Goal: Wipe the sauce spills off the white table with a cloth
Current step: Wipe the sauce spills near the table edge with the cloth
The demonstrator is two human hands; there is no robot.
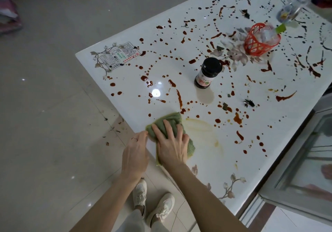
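The right hand [170,141] lies flat on the green cloth [168,119], fingers straight and spread, pressing it onto the white bench [136,109] near the bench's near-left edge. The cloth is bunched, and it shows past the fingertips and to the right of the hand. The left hand [135,152] sits just beside it at the bench edge, back up, a ring on 1 finger, its fingertips meeting the cloth's left side; I cannot tell whether it pinches the cloth or only touches it.

Just right of the cloth a pale yellowish smear [203,125] curves over the surface. Beyond it, red-brown sauce spills [179,97] lie in drops and streaks over most of the bench. A dark-lidded jar [208,73] stands upright near the middle, and a red mesh basket [258,41] is farther back, well apart from the cloth. A printed sticker [120,55] lies near the far-left corner. A blurred bottle [291,10] shows near the far end.

Below the forearms, 2 pale shoes [154,201] stand on the tiled floor [45,105].
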